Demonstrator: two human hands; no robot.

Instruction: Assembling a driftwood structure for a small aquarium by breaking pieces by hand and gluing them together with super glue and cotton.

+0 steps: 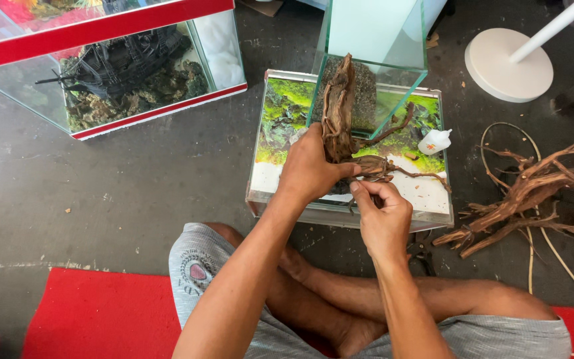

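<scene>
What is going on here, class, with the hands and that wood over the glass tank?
A person sitting cross-legged on the floor holds a gnarled brown piece of driftwood upright with the left hand. The right hand pinches a thinner twisted branch against its base. Both are held above a low rectangular glass tank with green moss scenery and white sand. A small white squeeze bottle rests on that tank, and more loose brown driftwood branches lie on the floor to the right.

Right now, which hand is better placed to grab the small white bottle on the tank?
Probably the right hand: it is nearer the white bottle and pinches only a thin twig, while the left hand grips the main driftwood piece upright.
</scene>
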